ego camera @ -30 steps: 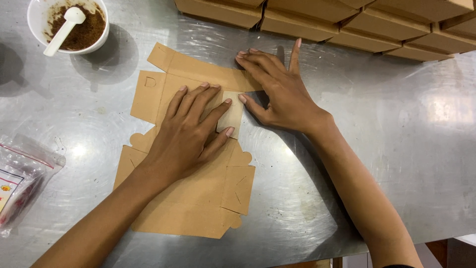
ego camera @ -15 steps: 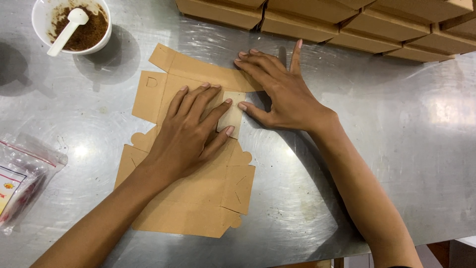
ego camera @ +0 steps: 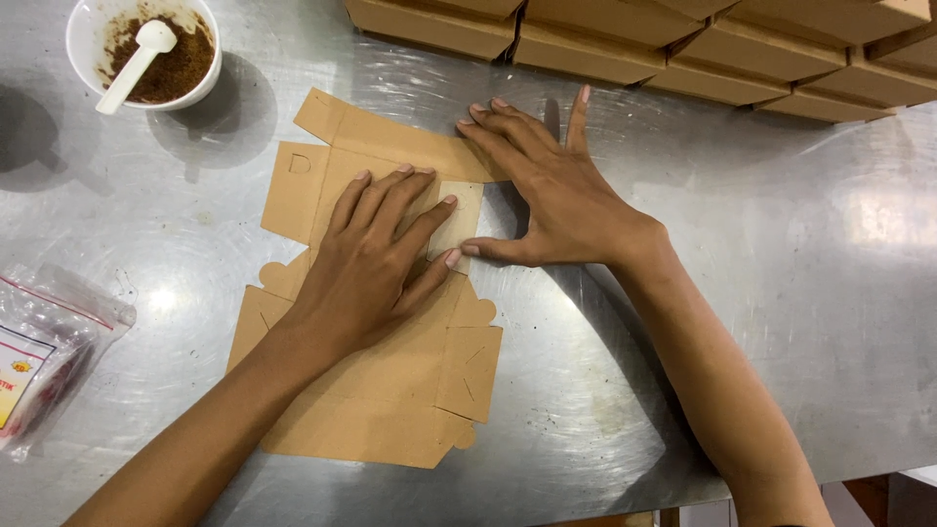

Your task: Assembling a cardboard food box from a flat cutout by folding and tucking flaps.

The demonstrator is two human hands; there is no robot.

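**Flat palms pin an unfolded carton blank for a crease**

Both hands lie open, fingers extended, closed around nothing. Left hand (ego camera: 376, 263) presses palm-down on the middle of the flat brown cardboard box blank (ego camera: 390, 390), its fingers reaching up onto the blank's upper panel. Right hand (ego camera: 547, 195) rests at the blank's right edge, fingertips on the top flap (ego camera: 390, 141) and thumb stretched back toward the left hand's little finger. Between the two thumbs sits a small paler panel (ego camera: 461, 217), framed by both hands.

The blank lies unfolded on the steel table (ego camera: 781, 293), slightly skewed, with rounded tabs along its left and lower right edges and a cut slot in the upper left flap. Its lower half is free of either hand.

To do this pressing well, my judgement is that the left palm should keep its weight spread evenly so the sheet cannot slide on the slick metal, while the right fingertips bear along the score line rather than across it. Pressure wants to run from the centre outward, so the board bends at the score and not beside it.

Away from the hands, a white bowl of brown powder (ego camera: 146, 49) with a white scoop (ego camera: 137, 60) stands at the upper left, well apart from the blank. A clear plastic bag (ego camera: 49, 361) lies at the left edge. Assembled brown boxes (ego camera: 634, 39) are stacked in a row along the far side of the table.
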